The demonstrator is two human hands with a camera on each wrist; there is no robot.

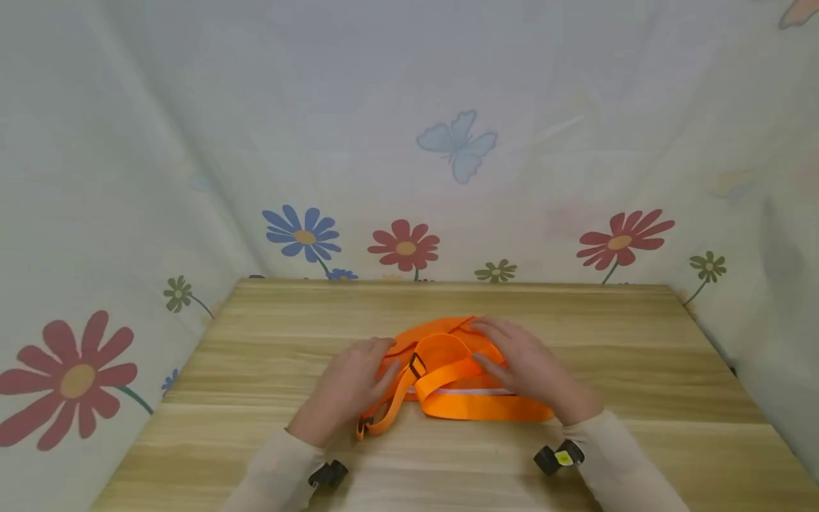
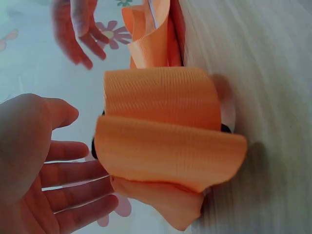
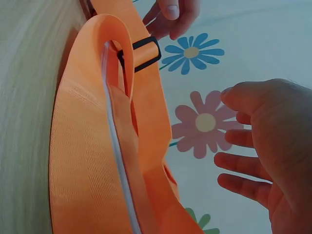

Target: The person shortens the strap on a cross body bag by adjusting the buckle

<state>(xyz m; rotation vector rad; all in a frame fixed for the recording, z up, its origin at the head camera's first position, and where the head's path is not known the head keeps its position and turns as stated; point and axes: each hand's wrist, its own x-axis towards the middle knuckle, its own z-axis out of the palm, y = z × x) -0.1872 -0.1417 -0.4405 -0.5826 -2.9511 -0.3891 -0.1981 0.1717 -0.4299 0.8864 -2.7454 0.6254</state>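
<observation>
An orange fabric bag [image 1: 427,331] with wide webbing straps [image 1: 486,407] lies bunched on the table. One strap loops over its top through a black slider buckle [image 1: 416,365], and a white zipper line [image 3: 117,141] runs along the fabric in the right wrist view. My left hand [image 1: 348,380] is at the bag's left side, fingers extended, their tips right at the fabric in the left wrist view. My right hand [image 1: 527,359] hovers over the right side with fingers spread; in the right wrist view a gap shows between it and the bag.
The wood-grain table [image 1: 288,313] extends around the bag. Behind it and at both sides hangs a pale cloth [image 1: 358,142] printed with flowers and a butterfly. Each sleeve carries a small black device [image 1: 559,457] at the wrist.
</observation>
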